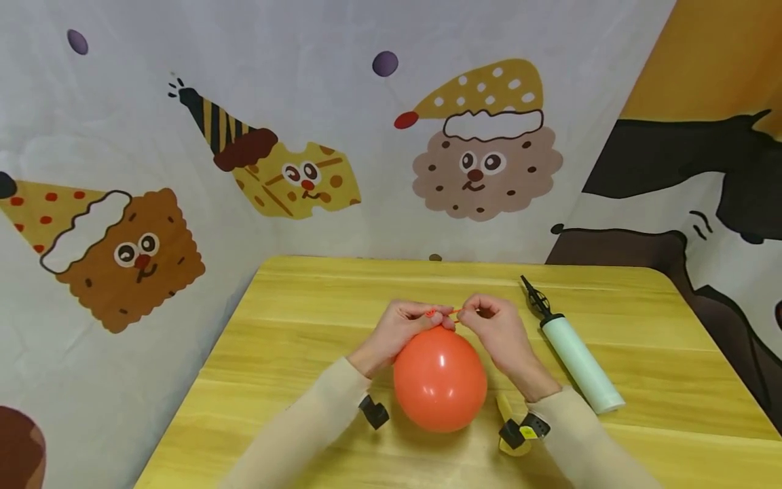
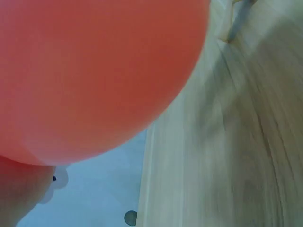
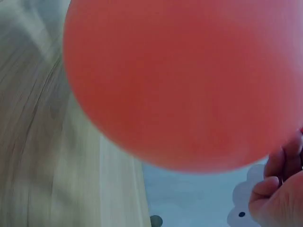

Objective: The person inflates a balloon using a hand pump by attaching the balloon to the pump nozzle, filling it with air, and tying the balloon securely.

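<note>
An inflated red balloon (image 1: 440, 380) sits between the two forearms, its neck end pointing away from the person. My left hand (image 1: 406, 326) pinches the balloon's neck, and a small red curl of rubber shows by the thumb. From there a thin red strand (image 1: 455, 312) stretches across to my right hand (image 1: 497, 329), whose thumb and forefinger pinch its end. Whether the strand is string or stretched balloon neck, I cannot tell. In both wrist views the balloon (image 2: 94, 71) fills much of the picture; the right wrist view also catches the right hand's curled fingers (image 3: 284, 161).
A pale green hand pump (image 1: 580, 363) with a black nozzle lies on the wooden table (image 1: 293, 326), right of the right hand. Under the right wrist lies a yellow object (image 1: 504, 407), partly hidden. A cartoon-printed cloth (image 1: 366, 251) hangs behind the table.
</note>
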### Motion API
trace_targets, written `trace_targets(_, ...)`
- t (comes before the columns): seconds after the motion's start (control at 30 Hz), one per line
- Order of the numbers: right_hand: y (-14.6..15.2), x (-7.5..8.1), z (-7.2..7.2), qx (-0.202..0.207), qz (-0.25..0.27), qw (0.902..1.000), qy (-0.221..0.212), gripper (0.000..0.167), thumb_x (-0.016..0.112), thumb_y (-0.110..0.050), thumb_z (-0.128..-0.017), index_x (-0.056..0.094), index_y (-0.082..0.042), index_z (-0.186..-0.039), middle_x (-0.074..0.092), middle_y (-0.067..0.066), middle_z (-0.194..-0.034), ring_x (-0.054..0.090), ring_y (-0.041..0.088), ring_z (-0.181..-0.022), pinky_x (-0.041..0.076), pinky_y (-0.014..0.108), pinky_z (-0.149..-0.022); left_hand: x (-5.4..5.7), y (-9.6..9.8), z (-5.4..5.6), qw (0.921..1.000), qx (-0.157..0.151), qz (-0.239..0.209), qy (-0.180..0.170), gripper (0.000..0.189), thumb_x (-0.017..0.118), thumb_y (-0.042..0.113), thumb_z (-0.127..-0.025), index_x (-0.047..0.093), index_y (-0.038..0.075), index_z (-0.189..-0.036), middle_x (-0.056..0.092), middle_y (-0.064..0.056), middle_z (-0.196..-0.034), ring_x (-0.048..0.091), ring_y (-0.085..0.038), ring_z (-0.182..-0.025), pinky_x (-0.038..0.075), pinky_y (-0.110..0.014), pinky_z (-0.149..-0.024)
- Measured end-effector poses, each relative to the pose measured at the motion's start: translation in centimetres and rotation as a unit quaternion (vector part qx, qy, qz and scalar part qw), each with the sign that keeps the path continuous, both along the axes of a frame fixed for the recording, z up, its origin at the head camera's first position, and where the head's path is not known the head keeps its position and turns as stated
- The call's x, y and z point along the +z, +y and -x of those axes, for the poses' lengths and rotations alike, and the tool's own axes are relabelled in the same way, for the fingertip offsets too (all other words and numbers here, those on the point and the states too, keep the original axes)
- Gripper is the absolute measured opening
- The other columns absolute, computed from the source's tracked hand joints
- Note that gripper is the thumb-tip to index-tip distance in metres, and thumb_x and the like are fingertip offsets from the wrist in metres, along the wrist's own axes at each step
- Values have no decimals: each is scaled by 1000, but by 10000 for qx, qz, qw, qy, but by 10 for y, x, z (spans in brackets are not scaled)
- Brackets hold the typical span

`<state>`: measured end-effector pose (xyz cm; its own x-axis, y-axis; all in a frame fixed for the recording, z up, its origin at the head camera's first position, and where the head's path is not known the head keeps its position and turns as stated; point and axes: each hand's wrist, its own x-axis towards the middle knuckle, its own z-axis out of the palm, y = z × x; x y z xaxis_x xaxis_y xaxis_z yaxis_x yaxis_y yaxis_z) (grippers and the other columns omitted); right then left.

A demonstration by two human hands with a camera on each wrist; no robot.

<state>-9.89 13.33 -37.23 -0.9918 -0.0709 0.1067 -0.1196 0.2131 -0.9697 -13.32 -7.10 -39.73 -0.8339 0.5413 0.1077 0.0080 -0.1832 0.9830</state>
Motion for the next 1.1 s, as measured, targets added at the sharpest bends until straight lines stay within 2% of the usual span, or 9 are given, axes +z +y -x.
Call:
trace_targets(0.2,-1,0,4,-603,-144,9978,223,10,72,-5,-90,68,-3,-82,65,6,-84,57,23,-79,47,26,-67,-6,10,-7,9995,262,-201,-5,32,67,13,-102,69,-5,-129,79,-5,-103,74,-23,-105,58,-46,-93)
trace_targets(0.37,0,-5,7,-908,-943,9852,1107,17,76,-5,-85,66,-12,-74,61,3,-80,50,20,-76,38,27,-64,-11,9,-10,9984,525,-192,-113,36,69,17,-101,68,-3,-131,78,-8,-106,74,-23,-107,59,-44,-93)
trace_targets(0.43,0,-8,8,-987,-1295,9708,1761,20,79,-4,-82,64,-14,-72,60,2,-78,51,17,-80,39,27,-69,-12,8,-10,9973,646,-210,-274,35,71,16,-100,69,-3,-129,79,-7,-104,74,-22,-107,58,-43,-94)
trace_targets(0.5,0,-11,9,-1012,-1588,9496,2507,22,80,-3,-79,63,-14,-71,60,1,-78,53,16,-83,41,27,-72,-12,7,-9,9959,738,-256,-453,34,72,14,-99,69,-5,-127,79,-6,-101,74,-21,-105,58,-43,-95)
trace_targets(0.63,0,-16,12,-998,-1881,8979,3852,16,78,-3,-77,64,-10,-71,61,2,-77,55,22,-85,43,30,-76,-8,5,-6,9932,809,-326,-777,32,73,9,-97,69,-8,-124,79,-6,-98,76,-19,-100,57,-42,-96)
trace_targets(0.73,-2,-18,13,-949,-1949,8706,4417,12,74,-7,-79,65,-8,-72,60,4,-76,54,28,-83,43,32,-77,-8,5,-4,9925,850,-231,-845,31,73,8,-97,70,-9,-122,79,-8,-98,76,-19,-98,59,-41,-93)
trace_targets(0.8,-3,-19,13,-898,-1970,8619,4585,11,72,-9,-80,65,-7,-72,59,4,-75,54,29,-83,44,33,-78,-8,5,-3,9920,905,-165,-868,29,74,7,-96,71,-10,-120,79,-10,-99,76,-20,-98,59,-41,-92)
trace_targets(0.9,-5,-18,12,-804,-2002,8595,4634,12,72,-11,-82,65,-7,-73,59,4,-75,54,30,-84,43,37,-81,-10,4,-2,9910,980,-97,-910,28,75,6,-95,72,-10,-118,79,-11,-102,76,-20,-98,59,-40,-92)
trace_targets(1.1,-8,-17,8,-705,-2017,8735,4374,14,76,-13,-82,65,-8,-73,60,4,-75,54,29,-87,42,39,-85,-8,1,-1,9896,982,242,-1021,17,78,10,-93,73,2,-107,79,-9,-93,76,-19,-89,62,-37,-81)
